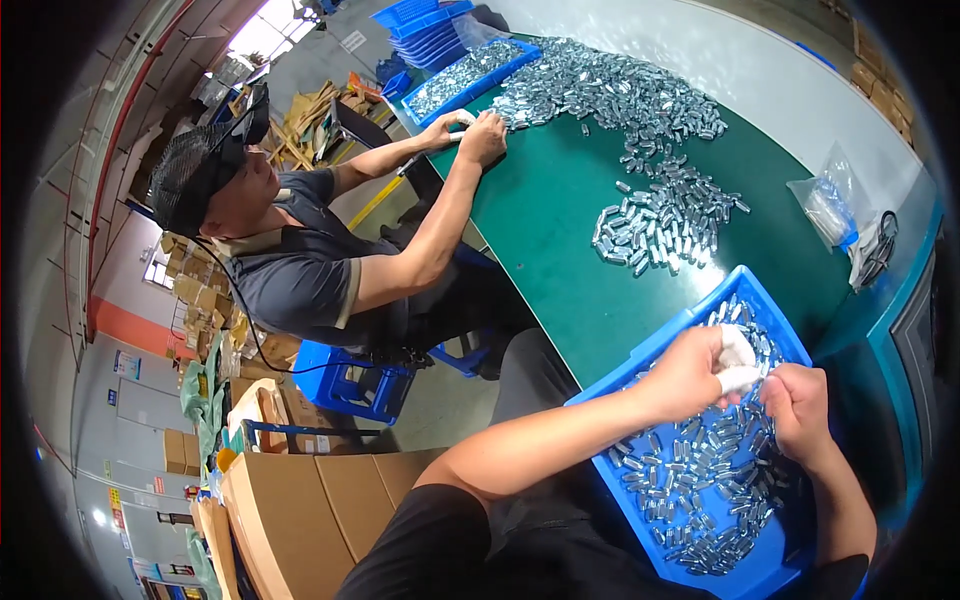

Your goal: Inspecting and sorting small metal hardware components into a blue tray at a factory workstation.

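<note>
My left hand (690, 372), with white coverings on the thumb and a finger, is closed in a pinch above a blue plastic tray (590, 392). Close beside it, my right hand (801, 412) is also closed, thumb against curled fingers. Whatever sits between the fingertips of either hand is too small or hidden to make out. Under both hands, many small shiny silver metal cylinders (690, 470) lie loose in the tray. The tray tilts from the green table's edge toward my lap.
Loose metal cylinders form a pile (660, 225) on the green table (545, 260), reaching back to a bigger heap (610, 85). A co-worker (290, 240) handles parts beside another blue tray (455, 100). Stacked blue baskets (425, 35), a clear plastic bag (830, 205) and cardboard boxes (300, 510) stand around.
</note>
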